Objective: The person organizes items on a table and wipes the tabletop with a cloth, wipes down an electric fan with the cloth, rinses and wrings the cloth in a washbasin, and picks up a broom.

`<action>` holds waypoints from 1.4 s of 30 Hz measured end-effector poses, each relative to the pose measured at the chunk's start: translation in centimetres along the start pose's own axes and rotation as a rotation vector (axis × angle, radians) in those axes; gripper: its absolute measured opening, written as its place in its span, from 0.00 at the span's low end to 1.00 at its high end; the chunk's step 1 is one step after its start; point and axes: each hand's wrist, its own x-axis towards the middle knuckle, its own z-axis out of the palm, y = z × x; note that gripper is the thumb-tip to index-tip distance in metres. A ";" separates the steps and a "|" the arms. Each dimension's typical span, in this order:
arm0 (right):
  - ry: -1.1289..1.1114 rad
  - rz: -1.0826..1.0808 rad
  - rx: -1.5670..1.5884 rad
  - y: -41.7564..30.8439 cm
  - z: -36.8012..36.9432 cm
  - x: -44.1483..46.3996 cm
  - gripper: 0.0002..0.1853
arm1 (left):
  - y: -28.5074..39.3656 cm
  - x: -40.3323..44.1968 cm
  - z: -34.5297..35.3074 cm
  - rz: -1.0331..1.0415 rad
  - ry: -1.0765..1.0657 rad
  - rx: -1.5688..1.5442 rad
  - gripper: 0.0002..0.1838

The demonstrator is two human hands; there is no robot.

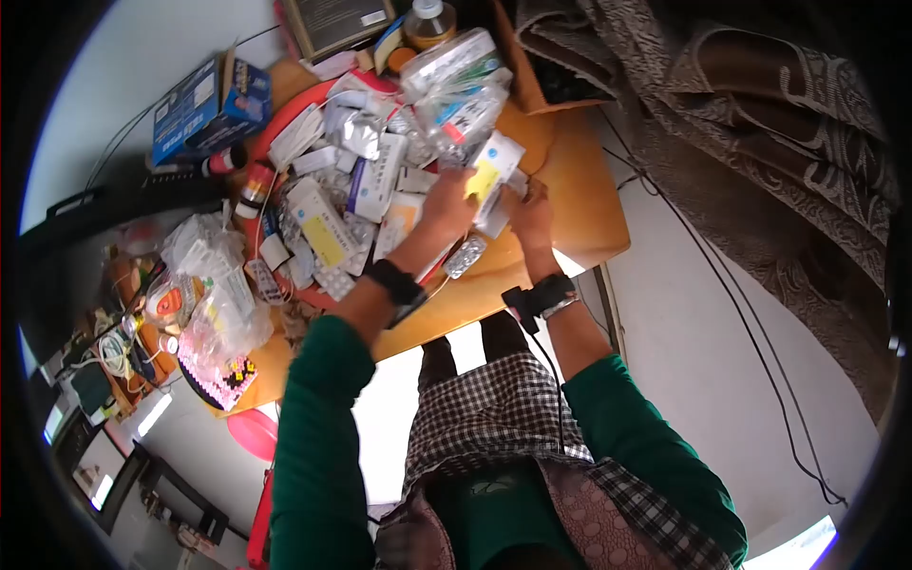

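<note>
My left hand (448, 201) is closed on a white and yellow medicine box (498, 161), held tilted above the right side of the heap. Close beside it my right hand (529, 213) has its fingers pinched together at a pale, silvery flat piece (493, 220) by the box's lower end. Whether that piece is a blister pack or part of the box I cannot tell. Below the hands a silver blister pack (465, 257) lies near the table edge. Another white and yellow box (324, 224) and a white and purple box (377, 178) rest among the heaped medicine packs.
A red tray (285, 122) bears the heap on the wooden table (594, 204). Behind stand a blue carton (211, 106), a bottle (429, 24) and plastic-wrapped packs (463, 90). Plastic bags (214, 275) lie at left. Patterned cloth (760, 123) hangs at right, with cables (722, 271) below.
</note>
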 end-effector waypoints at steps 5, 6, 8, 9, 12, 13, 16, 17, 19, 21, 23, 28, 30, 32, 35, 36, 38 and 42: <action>-0.167 0.447 0.641 -3.2 -3.1 -0.6 0.19 | 4.0 -0.3 1.4 -0.254 0.132 0.047 0.27; -0.181 0.437 0.644 -3.4 -3.8 -0.9 0.19 | 4.3 -0.7 1.3 -0.256 0.142 0.055 0.29; -0.282 0.356 0.668 -4.3 -4.4 -1.4 0.20 | 4.8 -2.1 -0.3 -0.263 0.170 0.080 0.31; -0.296 0.347 0.678 -5.4 -3.9 -1.8 0.20 | 5.5 -3.3 -1.9 -0.255 0.136 0.018 0.32; -0.424 0.139 0.673 -8.6 -2.6 -2.6 0.20 | 3.5 -6.2 -5.0 -0.154 0.224 -0.001 0.31; -0.459 0.074 0.556 -9.7 -1.2 -2.5 0.20 | 1.7 -7.3 -5.7 -0.055 0.338 0.028 0.30; -0.584 -0.119 0.335 -14.0 2.6 -2.2 0.32 | -3.0 -7.9 -10.0 -0.204 0.367 -0.173 0.25; -0.511 -0.175 0.128 -14.3 3.9 -2.2 0.33 | -3.0 -8.4 -12.2 -0.270 0.355 -0.162 0.25; -0.317 -0.336 0.071 -13.4 4.5 -2.0 0.28 | -6.3 -10.9 -13.6 -0.342 0.512 -0.213 0.25; -0.199 -0.317 0.163 -11.0 2.1 -3.0 0.21 | -2.5 -14.8 -15.3 -0.549 0.571 -0.604 0.25; -0.207 -0.123 0.196 -7.5 -1.1 -4.9 0.13 | -1.9 -19.6 -13.2 -0.747 0.749 -1.054 0.18; -0.182 -0.193 -0.090 0.7 -1.5 -9.9 0.15 | -0.5 -27.6 -9.3 -0.703 0.209 -0.586 0.13; -0.219 -0.132 -0.174 -0.6 -0.4 -10.3 0.16 | -2.2 -26.5 -7.3 -0.671 0.330 -0.769 0.11; -0.206 -0.143 -0.286 -0.6 1.3 -10.2 0.17 | -0.6 -23.6 -8.4 -0.459 0.323 -0.576 0.08; -0.323 -0.022 -0.207 0.1 1.3 -9.1 0.14 | 0.3 -22.9 -9.6 -0.620 0.260 -0.447 0.09; -0.323 -0.028 -0.218 0.4 1.1 -8.8 0.15 | 0.0 -23.0 -9.5 -0.617 0.247 -0.446 0.09; -0.387 0.053 -0.180 1.3 -0.9 -8.0 0.16 | -1.1 -22.9 -8.4 -0.582 0.267 -0.708 0.08; -0.418 0.356 0.291 -2.8 -5.6 -7.5 0.13 | -2.4 -23.9 -8.0 -0.654 0.221 -0.716 0.09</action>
